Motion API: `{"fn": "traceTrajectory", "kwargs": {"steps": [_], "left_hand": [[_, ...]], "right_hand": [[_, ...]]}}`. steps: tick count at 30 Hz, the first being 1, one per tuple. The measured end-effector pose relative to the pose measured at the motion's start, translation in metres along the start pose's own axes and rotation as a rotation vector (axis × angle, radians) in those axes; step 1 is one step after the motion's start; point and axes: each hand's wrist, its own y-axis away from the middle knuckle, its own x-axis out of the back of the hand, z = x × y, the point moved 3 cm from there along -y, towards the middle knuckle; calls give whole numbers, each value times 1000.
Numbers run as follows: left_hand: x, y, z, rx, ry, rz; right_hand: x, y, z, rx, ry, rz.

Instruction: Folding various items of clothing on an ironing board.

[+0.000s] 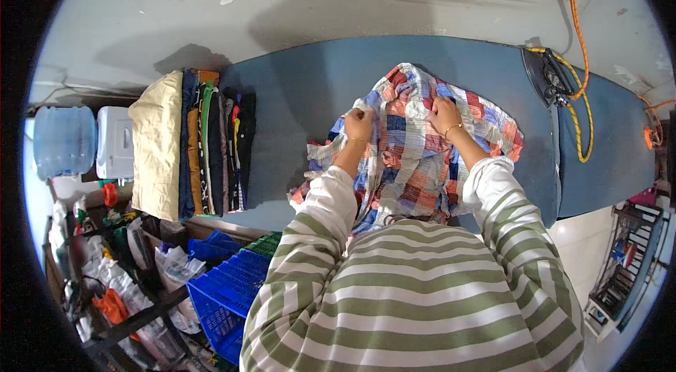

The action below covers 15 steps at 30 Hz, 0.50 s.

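Note:
A crumpled plaid shirt [404, 145] in red, blue, orange and white spreads over the blue padded ironing table [296, 87] before me. Its upper part points towards the wall, and one sleeve or panel fans out to the right. My left hand [359, 123] pinches the cloth at the shirt's left side. On the other side, my right hand [444, 116] grips the fabric between thumb and fingers, near the shirt's upper middle. The lower edge of the garment hangs towards my body, partly hidden by my striped top.
An iron [549, 76] with an orange-yellow cord [576, 18] rests at the table's right. Folded garments [214, 145] stand in a row at left, beside a water bottle [64, 141]. Below are a blue plastic crate [227, 287] and bagged items. A dark rack [623, 261] stands lower right.

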Motion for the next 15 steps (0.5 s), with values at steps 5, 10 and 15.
{"fn": "traceTrajectory", "kwargs": {"steps": [5, 10, 15], "left_hand": [[68, -1, 30, -206, 176, 83], [163, 41, 75, -407, -5, 121], [189, 79, 50, -445, -212, 50]], "right_hand": [[11, -2, 41, 54, -247, 28], [56, 21, 40, -452, -1122, -413], [91, 71, 7, -571, -1434, -459]]}}
